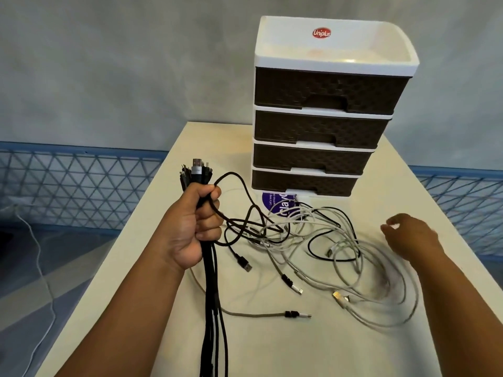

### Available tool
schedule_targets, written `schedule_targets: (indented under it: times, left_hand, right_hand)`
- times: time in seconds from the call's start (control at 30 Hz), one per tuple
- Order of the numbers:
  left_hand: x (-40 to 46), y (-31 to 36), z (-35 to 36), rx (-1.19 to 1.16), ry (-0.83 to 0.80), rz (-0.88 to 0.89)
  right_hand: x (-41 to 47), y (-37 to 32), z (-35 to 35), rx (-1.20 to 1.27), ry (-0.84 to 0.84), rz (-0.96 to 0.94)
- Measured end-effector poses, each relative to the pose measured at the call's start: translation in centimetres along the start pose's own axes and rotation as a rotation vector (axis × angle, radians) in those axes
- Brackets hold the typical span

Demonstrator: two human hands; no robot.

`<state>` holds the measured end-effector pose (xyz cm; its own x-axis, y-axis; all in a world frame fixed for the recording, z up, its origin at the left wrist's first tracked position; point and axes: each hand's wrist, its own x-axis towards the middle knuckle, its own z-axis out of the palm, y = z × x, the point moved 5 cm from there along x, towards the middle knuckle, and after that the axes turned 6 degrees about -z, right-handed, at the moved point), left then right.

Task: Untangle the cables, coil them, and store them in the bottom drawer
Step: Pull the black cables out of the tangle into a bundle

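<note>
My left hand (194, 227) is raised above the table, shut on a bundle of black cables (213, 308). Their plugs stick up above my fist and the cords hang straight down past the table's front edge. A tangle of white and black cables (326, 251) lies on the table to the right, with black loops running from it up to my fist. My right hand (411, 238) hovers over the tangle's right side, fingers apart, holding nothing. The drawer unit (326, 110) stands behind; its bottom drawer (302, 183) is closed.
The cream table (299, 349) ends at the left and front. A purple label (275, 204) lies under the cables in front of the drawers. Blue lattice railing (76, 180) runs behind on both sides. A white cord (40, 268) trails on the floor at left.
</note>
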<state>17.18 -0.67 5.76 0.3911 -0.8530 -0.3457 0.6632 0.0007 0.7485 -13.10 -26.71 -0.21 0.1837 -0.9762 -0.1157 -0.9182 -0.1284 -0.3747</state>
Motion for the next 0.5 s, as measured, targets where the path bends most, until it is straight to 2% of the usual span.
schedule_targets:
  times: [0.03, 0.07, 0.13, 0.2, 0.27, 0.33, 0.43, 0.5]
  left_hand:
    - [0.0, -0.1, 0.1, 0.001, -0.005, -0.003]
    - [0.1, -0.1, 0.2, 0.002, -0.007, -0.004]
    - [0.2, -0.2, 0.3, 0.002, -0.013, -0.002]
    - [0.4, -0.2, 0.5, 0.001, -0.021, 0.006]
    - [0.5, -0.1, 0.7, 0.000, -0.031, 0.013]
    - [0.6, -0.1, 0.8, -0.013, -0.053, 0.020]
    - [0.8, -0.1, 0.8, -0.024, -0.054, 0.017]
    - [0.8, 0.0, 0.7, -0.021, -0.041, 0.024]
  right_hand:
    - [-0.5, -1.5, -0.7, -0.084, 0.066, -0.095]
    - [-1.7, -3.8, -1.7, -0.062, 0.143, -0.215]
    - [-5.4, -9.0, -3.5, 0.141, 0.223, -0.502]
    - [-10.2, -13.9, -4.2, 0.343, 0.060, -0.724]
    - [-14.2, -17.0, -3.2, 0.422, -0.160, -0.876]
    - [-15.9, -18.2, -1.2, 0.359, -0.249, -0.902]
    - [-16.0, -18.8, 1.1, 0.279, -0.183, -0.897]
    - [-15.6, -18.9, 2.2, 0.272, -0.211, -0.890]
